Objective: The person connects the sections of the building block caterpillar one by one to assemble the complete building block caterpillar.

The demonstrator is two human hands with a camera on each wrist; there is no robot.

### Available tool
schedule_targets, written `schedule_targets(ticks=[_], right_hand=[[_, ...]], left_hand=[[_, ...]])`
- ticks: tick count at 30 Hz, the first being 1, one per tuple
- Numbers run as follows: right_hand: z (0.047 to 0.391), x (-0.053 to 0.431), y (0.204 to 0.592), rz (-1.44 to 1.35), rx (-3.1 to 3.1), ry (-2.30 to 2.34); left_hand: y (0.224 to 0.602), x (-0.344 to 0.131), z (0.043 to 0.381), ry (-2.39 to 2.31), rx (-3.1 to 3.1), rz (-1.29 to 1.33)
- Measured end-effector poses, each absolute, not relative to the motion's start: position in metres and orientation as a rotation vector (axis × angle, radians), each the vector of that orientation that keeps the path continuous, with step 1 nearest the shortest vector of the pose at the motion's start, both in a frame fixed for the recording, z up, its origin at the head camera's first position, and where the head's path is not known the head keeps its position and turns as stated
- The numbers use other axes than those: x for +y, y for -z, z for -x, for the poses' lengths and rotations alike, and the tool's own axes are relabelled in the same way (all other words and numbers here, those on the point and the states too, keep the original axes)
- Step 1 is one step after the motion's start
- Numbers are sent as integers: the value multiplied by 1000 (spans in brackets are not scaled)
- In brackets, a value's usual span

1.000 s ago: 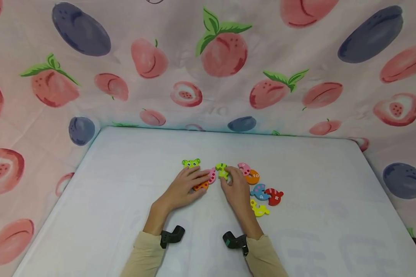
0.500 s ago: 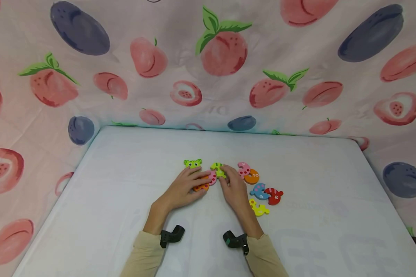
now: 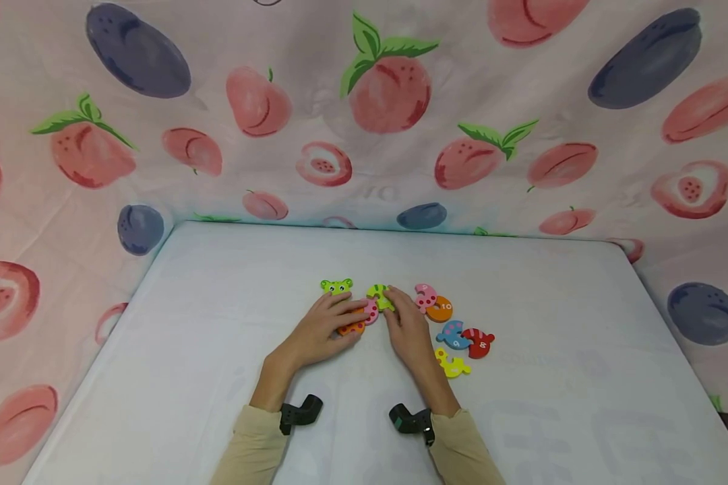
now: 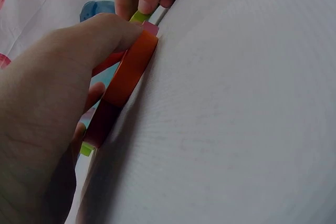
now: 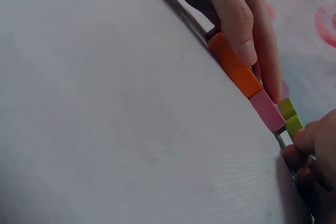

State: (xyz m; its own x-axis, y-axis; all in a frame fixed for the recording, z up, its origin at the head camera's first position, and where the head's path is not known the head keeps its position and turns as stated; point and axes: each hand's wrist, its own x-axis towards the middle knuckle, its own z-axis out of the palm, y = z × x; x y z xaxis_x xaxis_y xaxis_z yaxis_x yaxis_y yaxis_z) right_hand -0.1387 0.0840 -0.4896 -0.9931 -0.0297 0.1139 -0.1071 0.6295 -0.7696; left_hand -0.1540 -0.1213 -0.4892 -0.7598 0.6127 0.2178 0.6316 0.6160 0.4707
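My left hand point(image 3: 321, 330) lies over a row of joined wooden puzzle pieces, fingers stretched across them. From under it show a green animal-head piece point(image 3: 336, 287) with eyes, an orange dotted piece point(image 3: 353, 328) and a pink dotted piece point(image 3: 372, 311). In the left wrist view the thumb rests along the thick orange piece point(image 4: 131, 69). My right hand point(image 3: 410, 333) pinches a green striped puzzle piece point(image 3: 377, 294) between thumb and fingers, right at the pink piece's far end. The right wrist view shows the green piece point(image 5: 290, 113) beside the pink one point(image 5: 268, 109).
Right of my right hand lie another pink piece point(image 3: 425, 294), an orange piece marked 10 point(image 3: 440, 309), a blue piece point(image 3: 452, 335), a red piece point(image 3: 479, 343) and a yellow piece point(image 3: 453, 364). A fruit-print cloth point(image 3: 315, 222) hangs behind the white table point(image 3: 230, 269).
My right hand has moved slightly left, bringing the green striped piece up against the pink piece. My left hand has stayed on the row.
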Motion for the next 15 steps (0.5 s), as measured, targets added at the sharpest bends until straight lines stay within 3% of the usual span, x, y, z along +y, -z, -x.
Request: schedule_targets(ticks=[15], right_hand=[[141,84,491,-133,-2813,-1213]], left_hand=[[491,-122,155,833,-2775,1079]])
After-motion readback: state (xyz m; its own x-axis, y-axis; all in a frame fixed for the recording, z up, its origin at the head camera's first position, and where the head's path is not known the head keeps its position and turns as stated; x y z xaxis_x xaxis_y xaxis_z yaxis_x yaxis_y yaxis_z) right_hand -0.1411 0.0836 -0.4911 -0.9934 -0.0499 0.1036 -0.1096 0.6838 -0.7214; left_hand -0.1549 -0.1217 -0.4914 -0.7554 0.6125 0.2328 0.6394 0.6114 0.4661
